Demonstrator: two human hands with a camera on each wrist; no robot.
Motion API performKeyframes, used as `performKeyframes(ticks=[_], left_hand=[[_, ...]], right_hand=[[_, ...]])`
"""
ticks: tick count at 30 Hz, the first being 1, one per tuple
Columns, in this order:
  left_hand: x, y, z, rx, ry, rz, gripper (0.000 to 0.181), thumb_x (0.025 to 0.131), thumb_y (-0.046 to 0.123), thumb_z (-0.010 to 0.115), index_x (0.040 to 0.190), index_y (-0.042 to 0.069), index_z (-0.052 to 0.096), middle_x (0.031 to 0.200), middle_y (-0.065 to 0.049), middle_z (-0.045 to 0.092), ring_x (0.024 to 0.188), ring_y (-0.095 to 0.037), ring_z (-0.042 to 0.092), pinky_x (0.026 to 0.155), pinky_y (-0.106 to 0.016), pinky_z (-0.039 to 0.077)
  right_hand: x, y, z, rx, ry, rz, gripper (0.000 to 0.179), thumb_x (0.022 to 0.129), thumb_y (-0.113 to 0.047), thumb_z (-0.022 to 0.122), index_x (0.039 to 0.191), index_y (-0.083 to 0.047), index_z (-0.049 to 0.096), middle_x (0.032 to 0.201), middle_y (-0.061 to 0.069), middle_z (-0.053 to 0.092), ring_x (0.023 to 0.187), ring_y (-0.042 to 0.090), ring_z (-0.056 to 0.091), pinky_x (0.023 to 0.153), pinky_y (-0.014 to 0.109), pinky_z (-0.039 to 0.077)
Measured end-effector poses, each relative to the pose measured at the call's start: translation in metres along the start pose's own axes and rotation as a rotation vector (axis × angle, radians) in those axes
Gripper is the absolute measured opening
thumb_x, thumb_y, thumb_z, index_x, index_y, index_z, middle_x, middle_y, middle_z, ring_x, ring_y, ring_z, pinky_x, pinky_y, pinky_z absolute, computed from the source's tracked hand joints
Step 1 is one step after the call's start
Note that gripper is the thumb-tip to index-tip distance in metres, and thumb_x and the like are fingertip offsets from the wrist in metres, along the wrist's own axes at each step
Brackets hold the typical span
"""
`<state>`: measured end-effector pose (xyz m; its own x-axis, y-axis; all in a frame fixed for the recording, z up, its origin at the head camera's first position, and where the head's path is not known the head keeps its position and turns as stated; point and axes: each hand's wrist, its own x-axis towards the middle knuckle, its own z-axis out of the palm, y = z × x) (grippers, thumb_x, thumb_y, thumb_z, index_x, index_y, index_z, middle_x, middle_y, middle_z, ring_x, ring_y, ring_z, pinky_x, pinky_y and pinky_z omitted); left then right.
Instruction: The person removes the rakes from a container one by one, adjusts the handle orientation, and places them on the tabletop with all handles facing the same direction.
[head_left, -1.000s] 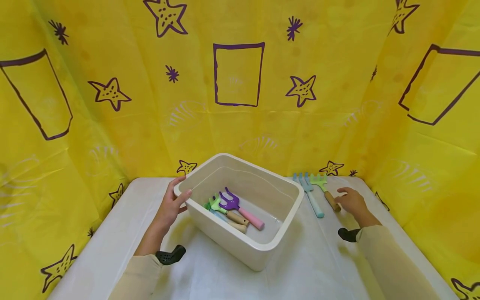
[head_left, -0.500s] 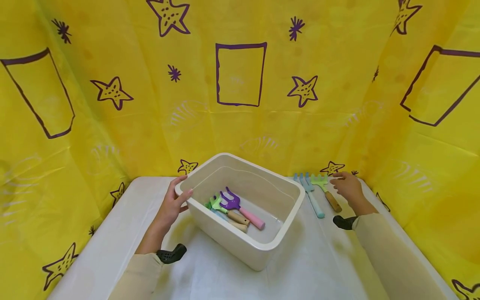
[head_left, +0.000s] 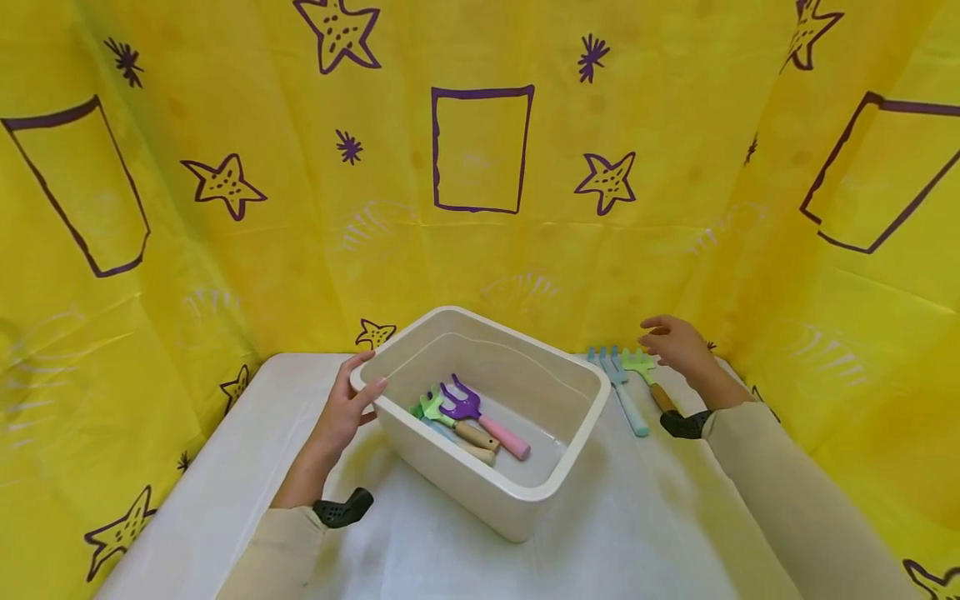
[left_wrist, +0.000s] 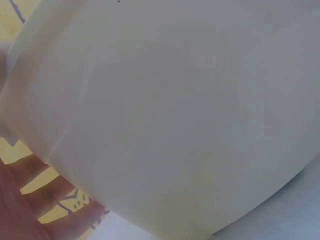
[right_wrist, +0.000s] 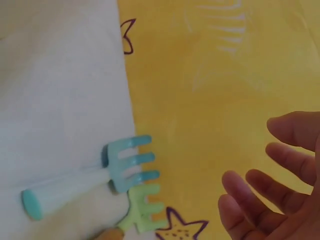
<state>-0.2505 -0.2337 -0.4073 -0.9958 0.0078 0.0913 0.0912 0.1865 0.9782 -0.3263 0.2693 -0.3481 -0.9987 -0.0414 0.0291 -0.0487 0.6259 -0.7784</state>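
Note:
My left hand point(head_left: 343, 410) grips the left corner of a cream plastic bin point(head_left: 480, 492), thumb over the rim and fingers along the outside. In the left wrist view the bin wall point(left_wrist: 175, 110) fills most of the picture. Inside the bin lie a purple garden fork point(head_left: 463, 405) with a pink handle, a small green rake point(head_left: 433, 407) with a wooden handle, and other tools partly covered. My right hand point(head_left: 681, 348) holds nothing, fingers loosely bent, above a light green rake point(head_left: 639, 362) whose wooden handle is partly hidden by the wrist. Beside it lies a light blue rake point(head_left: 628, 404).
A white-covered table point(head_left: 450, 567) carries everything. Yellow curtains point(head_left: 480, 258) with purple drawings enclose its back and both sides. The blue rake's tines point(right_wrist: 142, 157) reach past the table's back edge. Black wrist devices point(head_left: 343, 508) show at both cuffs.
My right hand has moved from beside the green rake's handle away towards the table's back edge, above its tines. The left hand, the bin and the tools stay in place.

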Motion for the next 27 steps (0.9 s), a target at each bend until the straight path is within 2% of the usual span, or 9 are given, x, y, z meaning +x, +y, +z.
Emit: performKeyframes(ticks=[4,9,17,24,27], left_hand=[[0.0,0.0,0.0,0.001,0.002,0.003,0.064,0.098,0.037,0.058,0.151,0.027,0.023,0.147,-0.016,0.031,0.125,-0.041,0.044,0.098,-0.059,0.041],[-0.002,0.0,0.0,0.007,0.004,0.003,0.065,0.097,0.039,0.058,0.151,0.026,0.023,0.148,-0.015,0.03,0.125,-0.041,0.044,0.098,-0.059,0.041],[-0.003,0.002,0.0,0.0,0.001,0.011,0.065,0.098,0.037,0.058,0.151,0.026,0.022,0.15,-0.015,0.029,0.127,-0.041,0.042,0.099,-0.061,0.039],[-0.003,0.004,0.001,-0.005,-0.004,0.012,0.065,0.098,0.035,0.057,0.152,0.026,0.022,0.151,-0.014,0.027,0.127,-0.041,0.042,0.099,-0.06,0.039],[-0.003,0.003,0.001,-0.006,-0.002,0.014,0.064,0.098,0.035,0.057,0.152,0.026,0.022,0.15,-0.015,0.028,0.126,-0.042,0.043,0.099,-0.062,0.039]], right_hand=[[0.002,-0.016,-0.002,-0.062,-0.023,-0.046,0.047,0.099,-0.024,0.055,0.137,0.002,0.043,0.13,0.027,0.048,0.1,0.038,0.061,0.087,0.048,0.052],[0.003,-0.037,-0.005,-0.085,-0.057,-0.063,0.049,0.099,-0.023,0.056,0.139,0.0,0.041,0.135,0.028,0.043,0.101,0.038,0.062,0.089,0.048,0.052],[0.008,-0.054,0.008,-0.062,-0.039,-0.172,0.047,0.097,-0.016,0.058,0.14,-0.002,0.043,0.134,0.026,0.046,0.099,0.037,0.064,0.081,0.041,0.055],[0.012,-0.068,0.024,-0.026,-0.025,-0.283,0.044,0.097,-0.014,0.06,0.139,-0.006,0.048,0.132,0.021,0.049,0.101,0.038,0.06,0.087,0.049,0.052],[0.011,-0.079,0.03,0.002,-0.004,-0.32,0.041,0.097,-0.014,0.061,0.136,-0.007,0.051,0.128,0.018,0.053,0.102,0.036,0.059,0.087,0.046,0.053]])
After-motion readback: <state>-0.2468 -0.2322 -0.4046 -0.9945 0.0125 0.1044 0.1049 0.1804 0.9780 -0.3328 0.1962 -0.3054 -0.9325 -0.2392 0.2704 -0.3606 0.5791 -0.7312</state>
